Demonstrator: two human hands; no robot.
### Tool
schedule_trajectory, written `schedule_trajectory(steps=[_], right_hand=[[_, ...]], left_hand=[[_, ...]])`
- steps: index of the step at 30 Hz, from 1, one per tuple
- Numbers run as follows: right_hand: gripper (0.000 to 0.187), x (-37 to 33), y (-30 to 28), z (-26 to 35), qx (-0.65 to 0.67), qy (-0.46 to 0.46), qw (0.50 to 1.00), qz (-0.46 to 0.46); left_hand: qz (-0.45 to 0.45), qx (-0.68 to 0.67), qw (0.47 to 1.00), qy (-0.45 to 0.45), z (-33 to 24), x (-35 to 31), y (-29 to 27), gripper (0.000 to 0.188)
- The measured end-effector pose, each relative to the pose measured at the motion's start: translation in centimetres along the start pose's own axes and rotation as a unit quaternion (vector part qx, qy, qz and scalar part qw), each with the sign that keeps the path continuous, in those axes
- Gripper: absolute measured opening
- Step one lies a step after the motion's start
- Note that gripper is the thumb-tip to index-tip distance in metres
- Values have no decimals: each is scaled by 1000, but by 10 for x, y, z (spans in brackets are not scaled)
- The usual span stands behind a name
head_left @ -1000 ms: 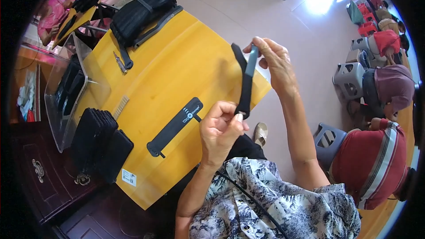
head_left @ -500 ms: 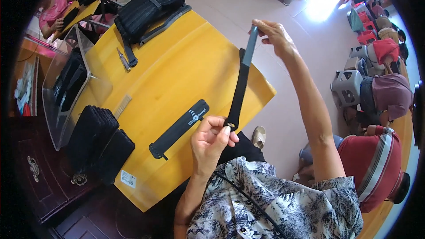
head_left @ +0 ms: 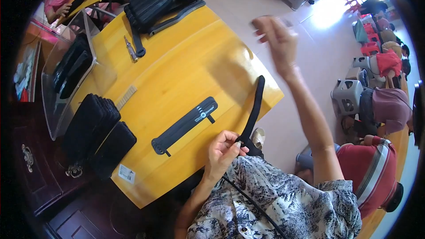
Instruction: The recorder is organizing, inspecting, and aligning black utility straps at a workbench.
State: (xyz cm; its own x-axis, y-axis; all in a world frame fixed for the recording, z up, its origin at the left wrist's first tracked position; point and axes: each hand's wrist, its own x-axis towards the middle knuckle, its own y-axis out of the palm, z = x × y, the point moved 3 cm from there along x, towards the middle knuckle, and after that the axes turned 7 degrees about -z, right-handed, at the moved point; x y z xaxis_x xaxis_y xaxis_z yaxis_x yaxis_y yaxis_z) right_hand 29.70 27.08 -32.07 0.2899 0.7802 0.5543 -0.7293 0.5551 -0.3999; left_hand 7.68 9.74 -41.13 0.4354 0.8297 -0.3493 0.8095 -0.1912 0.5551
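Observation:
A narrow black strap rises from my left hand, whose thumb and fingers pinch its lower end in front of my shirt. The strap's upper end curves free over the table's right edge. My right hand is raised beyond that end and apart from it, its fingers smeared by motion. Left of the strap, a long black card-like piece with white print and small tabs lies flat on the yellow table.
Along the table's far side lie a banded bundle of black straps and a small screwdriver. Stacked black pieces, a clear bin and a short ruler are at the left. People sit on stools at the right.
My right hand has let go of the strap's upper end, which has dropped and now bends. My left hand has moved slightly right and lower, still pinching the strap.

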Motion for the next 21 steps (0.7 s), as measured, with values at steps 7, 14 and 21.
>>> schedule_trajectory(steps=[7, 14, 21], right_hand=[[29, -59, 113, 26, 10, -83, 967, 239], [30, -85, 141, 62, 33, -93, 934, 343], [33, -84, 104, 81, 107, -104, 922, 357]], left_hand=[[33, 6, 999, -24, 14, -7, -6, 16], [51, 4, 999, 0, 11, -9, -3, 18], [59, -13, 998, 7, 7, -6, 4, 16]])
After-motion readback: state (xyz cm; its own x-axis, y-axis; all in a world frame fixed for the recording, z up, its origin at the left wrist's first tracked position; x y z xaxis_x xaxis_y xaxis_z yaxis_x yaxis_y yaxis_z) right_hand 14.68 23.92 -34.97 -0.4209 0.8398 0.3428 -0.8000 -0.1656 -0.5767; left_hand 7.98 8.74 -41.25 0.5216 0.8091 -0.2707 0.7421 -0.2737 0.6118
